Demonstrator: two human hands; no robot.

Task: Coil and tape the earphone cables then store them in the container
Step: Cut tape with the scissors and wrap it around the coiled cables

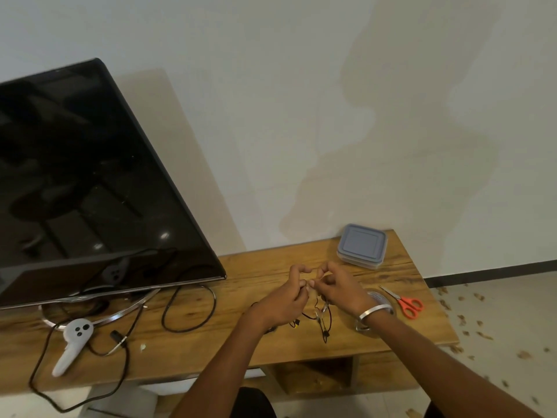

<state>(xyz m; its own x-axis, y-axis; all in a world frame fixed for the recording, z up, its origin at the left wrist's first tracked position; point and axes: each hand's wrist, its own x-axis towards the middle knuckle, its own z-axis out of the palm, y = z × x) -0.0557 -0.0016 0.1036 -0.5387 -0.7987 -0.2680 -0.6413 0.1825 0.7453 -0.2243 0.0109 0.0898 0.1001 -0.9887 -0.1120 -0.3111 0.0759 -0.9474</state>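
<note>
Above table (241, 267), hands (310, 289) pinch cable (324, 322).

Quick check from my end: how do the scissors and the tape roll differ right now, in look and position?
The scissors have bright orange handles and lie fully in view; the tape roll is pale and see-through, partly hidden behind the right hand's wrist. The scissors sit nearer the bench's right end, the tape roll closer to the hands. Both lie flat and untouched on the bench.

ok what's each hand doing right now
Left hand: closed, pinching the earphone cable at the fingertips.
Right hand: closed, pinching the same cable, which dangles below.
</note>
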